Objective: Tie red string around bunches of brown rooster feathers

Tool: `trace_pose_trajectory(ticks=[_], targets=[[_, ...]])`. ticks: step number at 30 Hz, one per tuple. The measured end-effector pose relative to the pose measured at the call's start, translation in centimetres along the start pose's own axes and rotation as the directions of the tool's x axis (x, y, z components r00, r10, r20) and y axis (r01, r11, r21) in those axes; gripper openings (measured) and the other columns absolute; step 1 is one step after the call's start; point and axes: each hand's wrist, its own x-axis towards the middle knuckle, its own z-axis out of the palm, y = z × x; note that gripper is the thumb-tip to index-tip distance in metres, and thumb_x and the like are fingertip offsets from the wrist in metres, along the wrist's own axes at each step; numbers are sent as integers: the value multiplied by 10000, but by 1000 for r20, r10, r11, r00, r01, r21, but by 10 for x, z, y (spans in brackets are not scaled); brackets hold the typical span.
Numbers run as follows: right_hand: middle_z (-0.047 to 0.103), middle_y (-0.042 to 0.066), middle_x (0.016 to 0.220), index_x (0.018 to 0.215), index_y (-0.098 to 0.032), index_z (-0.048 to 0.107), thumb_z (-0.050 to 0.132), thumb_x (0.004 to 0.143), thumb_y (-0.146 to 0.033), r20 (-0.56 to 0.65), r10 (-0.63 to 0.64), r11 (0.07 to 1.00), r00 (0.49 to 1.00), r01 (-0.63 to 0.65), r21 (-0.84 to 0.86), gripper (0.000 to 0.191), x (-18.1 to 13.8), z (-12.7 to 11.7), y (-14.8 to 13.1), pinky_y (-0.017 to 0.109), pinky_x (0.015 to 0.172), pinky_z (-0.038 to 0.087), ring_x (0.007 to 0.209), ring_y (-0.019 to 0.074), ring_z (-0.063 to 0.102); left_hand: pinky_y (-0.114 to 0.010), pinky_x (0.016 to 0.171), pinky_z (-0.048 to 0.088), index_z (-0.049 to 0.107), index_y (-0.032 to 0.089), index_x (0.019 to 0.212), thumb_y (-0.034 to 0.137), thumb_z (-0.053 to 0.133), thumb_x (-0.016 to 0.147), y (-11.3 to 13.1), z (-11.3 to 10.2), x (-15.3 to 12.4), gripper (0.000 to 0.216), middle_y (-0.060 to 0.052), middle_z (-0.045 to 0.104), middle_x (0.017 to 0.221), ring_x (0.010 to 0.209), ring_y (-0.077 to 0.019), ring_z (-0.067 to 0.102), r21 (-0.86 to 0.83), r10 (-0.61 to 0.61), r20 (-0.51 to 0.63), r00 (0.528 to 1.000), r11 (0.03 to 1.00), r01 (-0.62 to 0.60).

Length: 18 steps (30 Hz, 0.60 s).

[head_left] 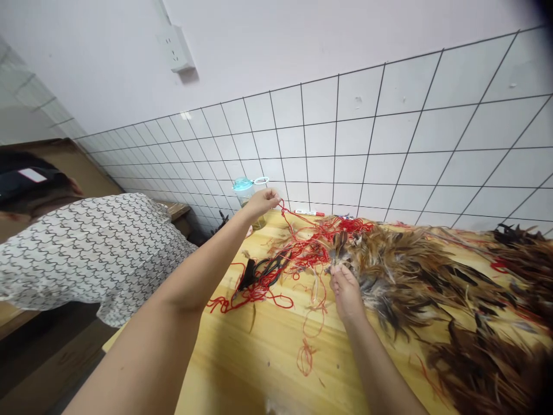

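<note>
My left hand [264, 203] is raised near the wall with its fingers pinched on a red string [285, 216]. From there the string drops into a loose red tangle [313, 248] on the wooden table. Lower and to the right, my right hand [347, 291] is closed, thumb and finger pinching a feather [340, 242] at the left end of a brown and black feather pile [410, 262]. How many feathers it grips is hidden. Black-handled scissors [263, 271] lie partly under red string, left of the tangle.
A clear bottle with a blue lid [242, 183] stands behind my left hand. By the tiled wall [319, 138] lies a red and white marker [309, 213]. Darker feathers [488, 360] cover the table's right side. Another person in a patterned shirt [95, 248] leans in at left.
</note>
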Motion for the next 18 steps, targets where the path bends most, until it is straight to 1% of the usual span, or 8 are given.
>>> trace_pose_trajectory(ticks=[2,5,7,9,11,13,15,18], targets=[[390,-79,539,641,-194,490,817,538,-409,8,-4,1000,1000,4,0,405,1,-1,1,181,395,199,455,42,265,-234,591,402,577,171,748,329,622,736,-8,2,7,165,5,568,642,595,-109,533,147,4,-79,997,989,8],[379,-79,539,655,-191,508,805,566,-426,14,-4,1000,1000,4,-2,389,1,-3,2,181,401,193,463,45,255,-252,620,422,583,180,878,291,526,804,-16,4,18,145,-15,609,725,641,-127,569,214,-10,-183,983,976,50],[379,-79,541,671,-190,522,796,579,-431,8,-14,1000,1000,14,-8,375,2,-4,2,183,405,198,467,48,258,-268,663,442,576,182,999,235,494,810,-19,8,22,212,-39,648,827,704,-142,598,270,-16,-208,978,960,73],[378,-78,544,671,-191,521,789,589,-426,5,-22,1000,1000,22,-13,366,2,-5,2,183,409,204,468,47,259,-289,721,455,571,178,1080,195,499,795,-21,15,20,294,-67,663,937,781,-161,608,338,-10,-193,981,938,76],[381,-77,549,671,-192,516,784,593,-426,5,-21,1000,1000,21,-13,364,3,-4,2,184,409,205,465,47,257,-300,766,459,607,177,1058,195,514,789,-25,27,15,285,-76,666,987,833,-173,607,407,8,-110,994,913,37],[377,-79,549,669,-192,512,785,586,-427,6,-11,1000,1000,11,-8,370,3,-3,2,182,408,201,463,45,250,-281,765,465,669,191,930,207,547,774,-31,43,5,199,-50,680,918,811,-164,609,456,21,62,998,889,-47],[368,-83,543,665,-191,507,792,570,-429,2,3,1000,1000,-3,-4,383,3,-2,1,179,405,192,462,43,243,-265,755,468,705,210,831,187,602,718,-40,60,-5,155,-26,675,829,763,-156,609,484,24,242,970,863,-142],[367,-86,544,669,-189,508,806,544,-430,-13,19,1000,1000,-19,1,404,3,-2,0,172,403,188,462,39,246,-279,827,458,731,228,847,158,630,669,-55,82,-18,216,-40,664,852,838,-176,610,509,47,379,924,824,-251]])
